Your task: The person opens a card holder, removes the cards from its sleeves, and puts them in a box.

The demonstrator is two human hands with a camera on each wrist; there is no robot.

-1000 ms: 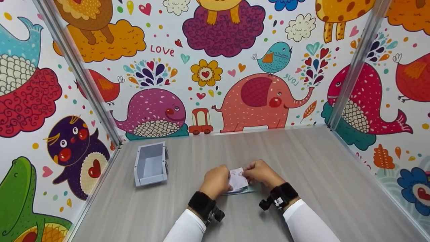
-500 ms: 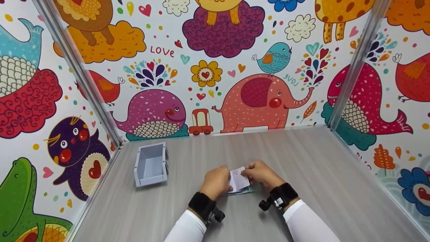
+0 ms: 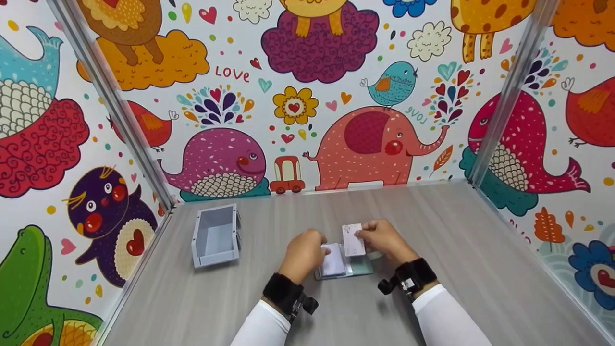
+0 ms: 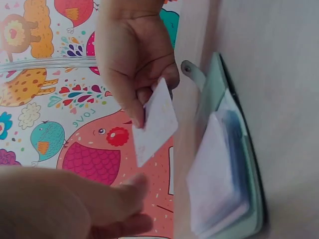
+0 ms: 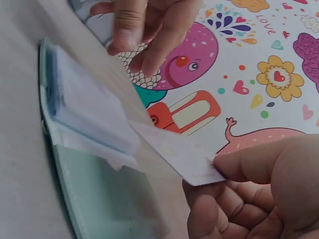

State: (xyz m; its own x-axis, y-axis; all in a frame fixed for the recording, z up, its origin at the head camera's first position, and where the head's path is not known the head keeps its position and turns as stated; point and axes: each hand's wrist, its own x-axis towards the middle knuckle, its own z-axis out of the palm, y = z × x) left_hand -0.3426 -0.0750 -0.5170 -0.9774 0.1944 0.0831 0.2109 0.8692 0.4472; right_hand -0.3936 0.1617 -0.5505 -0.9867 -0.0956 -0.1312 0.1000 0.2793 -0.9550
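My right hand [image 3: 386, 239] pinches a thin white card [image 3: 354, 240] between thumb and fingers, raised above a mint-green card holder [image 3: 361, 266]. Faint pinkish print shows on the card. The holder lies spread open on the table, with a thick stack of clear sleeves [image 3: 333, 262] on its left half. In the left wrist view, a strap with a snap button [image 4: 187, 68] sticks out from its edge. My left hand [image 3: 304, 254] hovers by the sleeves with loosely bent fingers; the right wrist view shows nothing between those fingers [image 5: 127, 37].
A grey plastic bin [image 3: 216, 258] stands on the table [image 3: 269, 298] to the left. Patterned walls [image 3: 298, 139] with metal posts [image 3: 499, 105] close off the back and both sides. Each wrist wears a black strap with a camera.
The card in my right hand has come up and away from the sleeves, moving right. My left hand has let go and shifted slightly left, leaving the sleeves and the holder's green right half visible.
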